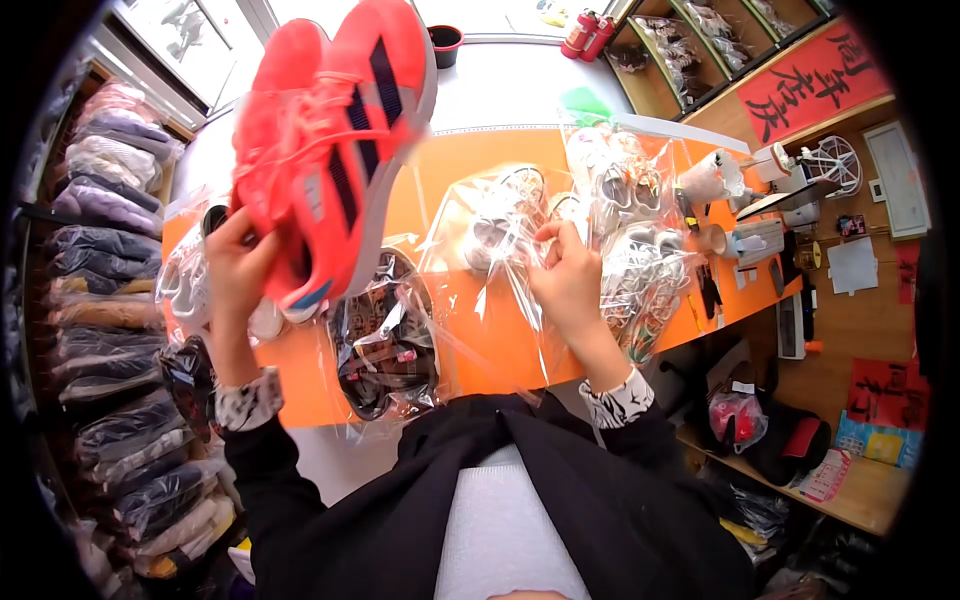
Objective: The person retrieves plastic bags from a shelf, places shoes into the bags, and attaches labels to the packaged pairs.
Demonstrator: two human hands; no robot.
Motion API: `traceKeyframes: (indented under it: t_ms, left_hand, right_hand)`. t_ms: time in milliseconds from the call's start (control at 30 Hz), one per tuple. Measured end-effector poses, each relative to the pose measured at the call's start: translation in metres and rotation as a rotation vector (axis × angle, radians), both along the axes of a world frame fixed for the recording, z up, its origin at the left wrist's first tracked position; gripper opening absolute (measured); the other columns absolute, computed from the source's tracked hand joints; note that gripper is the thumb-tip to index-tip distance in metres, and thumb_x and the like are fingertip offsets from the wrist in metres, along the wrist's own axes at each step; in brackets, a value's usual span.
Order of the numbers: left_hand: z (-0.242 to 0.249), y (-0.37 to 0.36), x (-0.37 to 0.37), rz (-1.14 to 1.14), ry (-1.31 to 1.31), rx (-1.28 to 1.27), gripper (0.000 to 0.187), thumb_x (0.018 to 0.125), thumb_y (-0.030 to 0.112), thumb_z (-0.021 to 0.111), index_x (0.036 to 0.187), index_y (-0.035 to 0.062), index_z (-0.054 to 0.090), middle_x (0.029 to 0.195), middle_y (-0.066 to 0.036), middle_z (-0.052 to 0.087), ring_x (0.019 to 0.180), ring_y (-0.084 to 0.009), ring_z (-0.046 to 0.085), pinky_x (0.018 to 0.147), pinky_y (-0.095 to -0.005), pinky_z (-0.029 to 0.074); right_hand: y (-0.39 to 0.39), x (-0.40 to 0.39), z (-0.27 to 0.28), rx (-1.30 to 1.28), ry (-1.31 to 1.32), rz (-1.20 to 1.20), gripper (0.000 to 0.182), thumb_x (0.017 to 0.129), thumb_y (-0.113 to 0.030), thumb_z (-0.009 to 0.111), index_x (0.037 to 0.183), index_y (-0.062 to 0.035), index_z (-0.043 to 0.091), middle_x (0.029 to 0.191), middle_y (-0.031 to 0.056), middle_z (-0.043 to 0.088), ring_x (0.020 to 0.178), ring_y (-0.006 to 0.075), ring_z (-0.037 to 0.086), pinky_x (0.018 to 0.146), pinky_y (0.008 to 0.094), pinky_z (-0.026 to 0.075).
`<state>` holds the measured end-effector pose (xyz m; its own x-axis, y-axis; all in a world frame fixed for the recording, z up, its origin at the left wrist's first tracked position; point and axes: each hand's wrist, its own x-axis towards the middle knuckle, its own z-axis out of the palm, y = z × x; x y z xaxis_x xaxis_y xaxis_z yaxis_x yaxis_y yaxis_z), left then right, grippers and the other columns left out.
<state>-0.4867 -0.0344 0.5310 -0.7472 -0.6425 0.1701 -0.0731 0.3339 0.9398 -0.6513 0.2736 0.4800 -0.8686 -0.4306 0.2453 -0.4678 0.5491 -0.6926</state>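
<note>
My left hand (240, 265) holds a pair of coral-red sneakers (345, 185) with dark side stripes by their heel openings, raised above the left part of the orange table (465, 150). Over the table's middle, my right hand (568, 285) has its fingers closed on a clear plastic bag (520, 290). Light-coloured shoes (500, 225) show through clear plastic just left of that hand. Dark patterned shoes (385, 345) lie bagged at the near edge, below the sneakers. White shoes (185, 280) stand at the left, partly behind my left hand.
More bagged shoes (645, 275) lie right of my right hand. Farther right are a tape roll (712, 239) and small tools. Racks of plastic-wrapped clothes (110, 290) line the left side. Fire extinguishers (588, 35) and a shoe shelf (680, 55) stand beyond the table.
</note>
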Motion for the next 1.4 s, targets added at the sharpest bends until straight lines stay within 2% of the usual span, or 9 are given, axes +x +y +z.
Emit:
traceKeyframes:
  t_ms: [133, 200, 333, 567, 700, 767, 933, 1200, 1400]
  left_hand:
    - [0.092, 0.031, 0.082, -0.223, -0.199, 0.169, 0.021, 0.077, 0.006, 0.07, 0.093, -0.0075, 0.068, 0.084, -0.002, 0.069, 0.074, -0.0049, 0.06, 0.066, -0.0212, 0.047]
    - [0.09, 0.039, 0.11, -0.427, -0.265, 0.29, 0.024, 0.076, 0.008, 0.072, 0.091, -0.0102, 0.068, 0.084, -0.006, 0.071, 0.074, -0.0061, 0.061, 0.066, -0.0217, 0.048]
    - [0.051, 0.069, 0.125, -0.638, -0.559, 0.218, 0.017, 0.073, 0.009, 0.074, 0.077, -0.0045, 0.065, 0.06, 0.002, 0.053, 0.056, -0.0026, 0.042, 0.046, -0.0234, 0.03]
    - [0.0, 0.094, 0.114, -0.46, -0.515, 0.061, 0.022, 0.067, 0.004, 0.067, 0.059, -0.0018, 0.047, 0.05, -0.003, 0.033, 0.049, -0.007, 0.034, 0.044, -0.0297, 0.027]
    - [-0.012, 0.129, 0.096, -0.468, -0.455, -0.457, 0.023, 0.067, 0.015, 0.068, 0.064, 0.0, 0.051, 0.063, -0.016, 0.053, 0.06, -0.0351, 0.057, 0.056, -0.0437, 0.045]
    - [-0.017, 0.151, 0.085, -0.452, -0.445, -0.515, 0.02, 0.068, 0.018, 0.066, 0.067, 0.0016, 0.054, 0.069, -0.014, 0.059, 0.066, -0.0348, 0.061, 0.064, -0.0444, 0.05]
    - [-0.047, 0.159, 0.07, -0.268, -0.395, -0.479, 0.019, 0.07, 0.018, 0.064, 0.07, 0.0013, 0.056, 0.071, -0.015, 0.061, 0.069, -0.0355, 0.063, 0.066, -0.0446, 0.051]
    - [-0.081, 0.197, 0.042, -0.304, -0.151, -0.556, 0.013, 0.073, 0.012, 0.062, 0.076, 0.0008, 0.057, 0.075, -0.016, 0.061, 0.073, -0.0319, 0.063, 0.066, -0.0417, 0.052]
    - [-0.104, 0.186, 0.038, -0.076, -0.032, -0.46, 0.013, 0.072, 0.01, 0.064, 0.084, 0.0031, 0.062, 0.071, -0.015, 0.059, 0.066, -0.0347, 0.062, 0.057, -0.0435, 0.048]
  right_hand:
    - [-0.01, -0.007, 0.009, -0.063, -0.087, 0.014, 0.02, 0.075, -0.014, 0.072, 0.086, -0.007, 0.057, 0.054, 0.0066, 0.054, 0.051, 0.0237, 0.059, 0.05, 0.0366, 0.045]
    - [-0.012, -0.01, 0.011, -0.086, -0.115, 0.019, 0.022, 0.074, -0.016, 0.073, 0.086, -0.0062, 0.057, 0.055, 0.0067, 0.054, 0.052, 0.0227, 0.058, 0.052, 0.036, 0.045]
    - [-0.01, -0.008, 0.017, -0.108, -0.147, 0.076, 0.026, 0.073, -0.02, 0.076, 0.085, -0.0058, 0.058, 0.056, 0.0061, 0.054, 0.051, 0.0221, 0.057, 0.052, 0.036, 0.045]
    - [0.019, 0.007, 0.026, 0.017, -0.131, 0.283, 0.02, 0.075, -0.015, 0.073, 0.089, -0.0079, 0.059, 0.057, 0.0118, 0.057, 0.053, 0.0284, 0.06, 0.052, 0.039, 0.045]
    - [0.013, 0.033, 0.008, 0.029, -0.028, 0.377, 0.014, 0.078, -0.01, 0.066, 0.089, -0.0069, 0.057, 0.059, 0.0151, 0.059, 0.054, 0.0329, 0.061, 0.052, 0.0429, 0.046]
    - [0.003, 0.044, 0.002, 0.028, 0.209, 0.385, 0.01, 0.081, -0.007, 0.061, 0.089, -0.0057, 0.055, 0.061, 0.0174, 0.06, 0.056, 0.0362, 0.061, 0.053, 0.0468, 0.047]
    - [0.011, 0.063, -0.002, 0.078, 0.236, 0.351, 0.006, 0.085, -0.005, 0.06, 0.089, -0.0053, 0.057, 0.06, 0.0181, 0.059, 0.057, 0.0378, 0.061, 0.049, 0.0457, 0.044]
    - [-0.024, 0.075, 0.007, -0.102, 0.343, 0.774, 0.004, 0.078, -0.004, 0.059, 0.081, -0.0056, 0.055, 0.06, 0.0114, 0.055, 0.052, 0.0287, 0.058, 0.047, 0.0397, 0.044]
    - [0.004, 0.102, 0.01, -0.062, 0.233, 0.754, 0.014, 0.08, -0.003, 0.063, 0.094, -0.0035, 0.062, 0.065, 0.01, 0.06, 0.054, 0.0268, 0.061, 0.049, 0.0372, 0.047]
